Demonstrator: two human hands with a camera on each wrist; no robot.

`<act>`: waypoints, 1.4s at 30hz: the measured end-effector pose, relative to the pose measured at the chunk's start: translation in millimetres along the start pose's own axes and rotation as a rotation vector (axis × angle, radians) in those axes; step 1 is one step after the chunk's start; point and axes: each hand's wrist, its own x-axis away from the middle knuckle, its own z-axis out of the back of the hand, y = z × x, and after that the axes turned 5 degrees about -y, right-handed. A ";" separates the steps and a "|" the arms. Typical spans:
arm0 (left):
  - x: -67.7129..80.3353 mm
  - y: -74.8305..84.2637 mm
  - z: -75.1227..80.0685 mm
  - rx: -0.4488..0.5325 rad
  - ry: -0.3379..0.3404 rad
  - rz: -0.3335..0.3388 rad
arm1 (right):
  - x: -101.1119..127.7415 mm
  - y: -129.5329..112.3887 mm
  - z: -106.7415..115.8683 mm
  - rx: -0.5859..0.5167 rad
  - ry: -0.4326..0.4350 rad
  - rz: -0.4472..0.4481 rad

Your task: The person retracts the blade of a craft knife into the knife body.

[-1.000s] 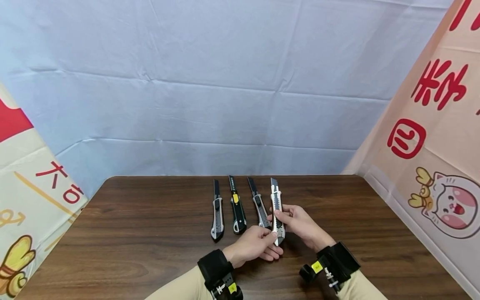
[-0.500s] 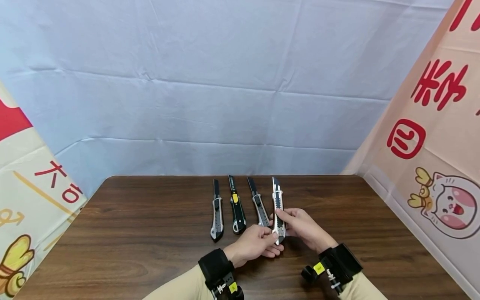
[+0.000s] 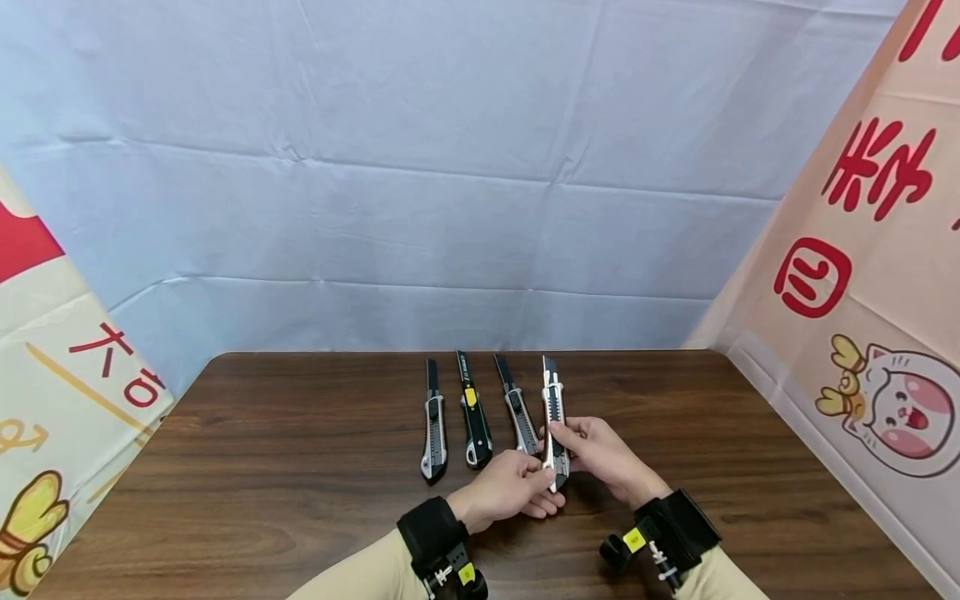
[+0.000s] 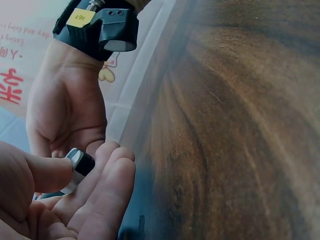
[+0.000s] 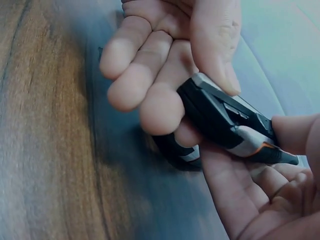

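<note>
Both hands hold a silver-and-black utility knife [image 3: 553, 404] above the table, its blade end pointing to the far edge. My left hand [image 3: 506, 490] pinches the butt end between thumb and fingers. My right hand [image 3: 606, 457] grips the body from the right side, thumb on top and fingers beneath. In the right wrist view, the knife [image 5: 212, 115] shows a black end cap and an orange line along its side. Only the knife's butt [image 4: 82, 162] shows in the left wrist view, under the left thumb.
Left of the held knife, several more cutters lie in a row: a grey one [image 3: 521, 412] partly behind the hands, a black one with a yellow slider [image 3: 477, 429], and another grey one [image 3: 434, 437]. They lie on a brown wooden table [image 3: 300, 467], with a pale cloth [image 3: 420, 208] behind.
The held knife and both hands shift slightly right, then back left. Both grips stay the same, and the cutters on the table have not moved.
</note>
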 end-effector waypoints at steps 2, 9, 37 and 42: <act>-0.2 -0.5 -0.2 -0.003 -0.002 0.002 | 0.2 0.1 0.3 0.004 -0.006 0.000; -1.7 -2.8 -0.5 -0.009 -0.007 0.003 | -0.1 0.9 1.1 0.003 -0.017 0.004; -0.4 -2.4 0.7 -0.034 0.006 0.010 | -0.9 2.0 -1.1 -0.022 -0.039 0.029; -0.4 -2.7 0.1 -0.031 0.009 0.006 | -1.2 3.1 -0.9 -0.016 -0.044 0.023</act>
